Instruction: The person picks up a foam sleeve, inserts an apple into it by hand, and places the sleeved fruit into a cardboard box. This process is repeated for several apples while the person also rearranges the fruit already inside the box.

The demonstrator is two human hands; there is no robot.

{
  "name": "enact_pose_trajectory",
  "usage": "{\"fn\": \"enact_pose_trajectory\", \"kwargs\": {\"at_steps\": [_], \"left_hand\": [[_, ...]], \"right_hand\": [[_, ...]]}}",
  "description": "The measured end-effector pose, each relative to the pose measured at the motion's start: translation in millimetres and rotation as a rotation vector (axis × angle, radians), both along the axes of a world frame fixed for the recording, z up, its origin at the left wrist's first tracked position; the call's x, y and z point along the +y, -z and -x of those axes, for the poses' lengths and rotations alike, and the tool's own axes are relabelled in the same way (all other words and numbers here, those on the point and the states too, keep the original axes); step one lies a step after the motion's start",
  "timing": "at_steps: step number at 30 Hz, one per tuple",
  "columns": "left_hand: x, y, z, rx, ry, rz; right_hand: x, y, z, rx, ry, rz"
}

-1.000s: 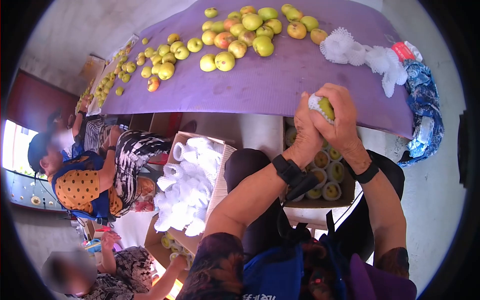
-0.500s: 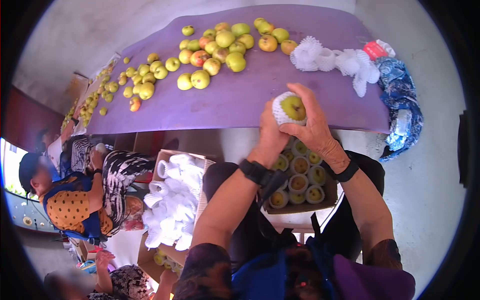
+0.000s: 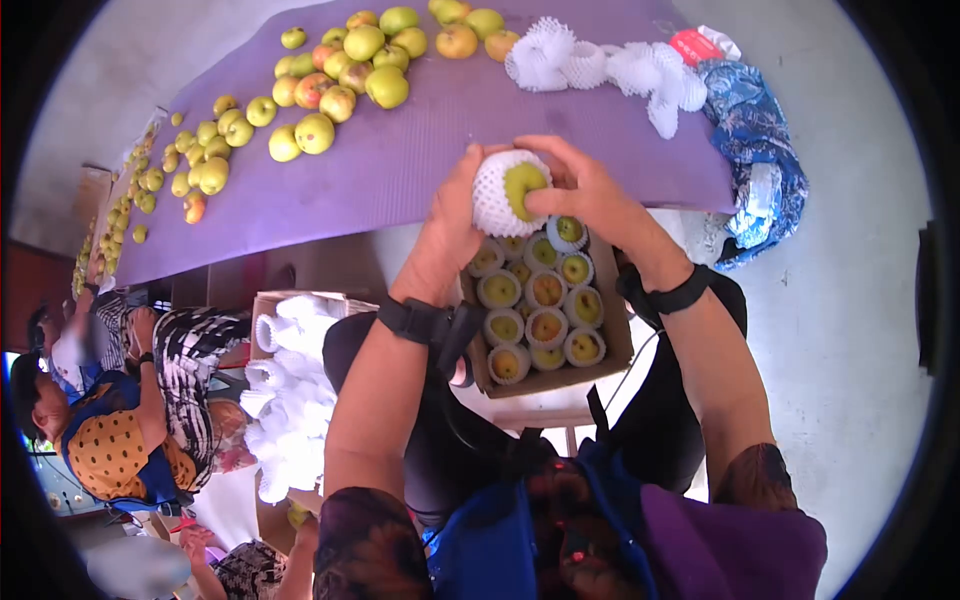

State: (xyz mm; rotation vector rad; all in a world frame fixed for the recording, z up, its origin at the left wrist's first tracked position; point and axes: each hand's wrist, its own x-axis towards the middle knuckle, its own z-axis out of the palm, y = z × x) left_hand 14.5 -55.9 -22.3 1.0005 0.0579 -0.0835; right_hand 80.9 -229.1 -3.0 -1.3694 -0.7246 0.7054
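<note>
A green apple (image 3: 522,188) in a white foam net (image 3: 494,196) is held between both my hands, above the near edge of the purple table (image 3: 400,180). My left hand (image 3: 455,210) wraps its left side. My right hand (image 3: 585,192) grips the right side, with the thumb on the bare green skin. Below my hands, between my knees, a cardboard box (image 3: 555,382) holds several netted apples (image 3: 546,290) in rows. Loose green and reddish apples (image 3: 364,42) lie across the table's far and left parts.
White foam nets (image 3: 610,68) lie at the table's right, beside a blue patterned cloth (image 3: 750,130) and a red-and-white packet (image 3: 697,45). Left of my legs stands a box of foam nets (image 3: 290,390). Co-workers (image 3: 110,440) sit further left.
The view has shifted, so the table and apples appear further left and up. The net now covers more of the apple, and the box below shows more fully.
</note>
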Motion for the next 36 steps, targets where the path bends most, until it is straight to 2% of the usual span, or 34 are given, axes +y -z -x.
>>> {"fn": "enact_pose_trajectory", "kwargs": {"at_steps": [4,6,8,15,17,23,25,27,28,31,33,36], "left_hand": [[0,2,-2,0.097,0.010,-0.044],[1,4,-6,0.103,0.013,-0.033],[3,9,-8,0.063,-0.035,-0.104],[1,-1,-1,0.067,-0.012,-0.089],[4,-11,2,0.098,-0.004,-0.095],[30,-11,-1,0.183,-0.163,-0.223],[46,-3,-2,0.160,-0.317,-0.248],[57,-6,1,0.137,-0.302,-0.262],[59,-7,2,0.099,-0.295,-0.284],[43,-23,7,0.137,-0.349,-0.230],[40,-23,8,0.180,-0.405,-0.211],[47,-15,6,0.081,-0.310,-0.238]], "right_hand": [[2,9,-5,-0.064,0.009,0.012],[-1,14,-12,-0.050,-0.015,0.091],[0,16,-11,-0.024,-0.029,0.076],[2,10,-3,-0.067,-0.015,0.049],[3,5,3,0.128,-0.023,-0.083],[2,12,-2,0.220,-0.058,-0.166],[5,-6,8,0.231,-0.036,-0.159],[19,-47,24,0.578,0.295,0.062],[17,-44,26,0.585,0.300,0.070],[7,-21,22,0.532,0.228,0.168],[-14,25,7,0.100,-0.251,0.081],[-20,33,23,0.157,-0.261,0.171]]}}
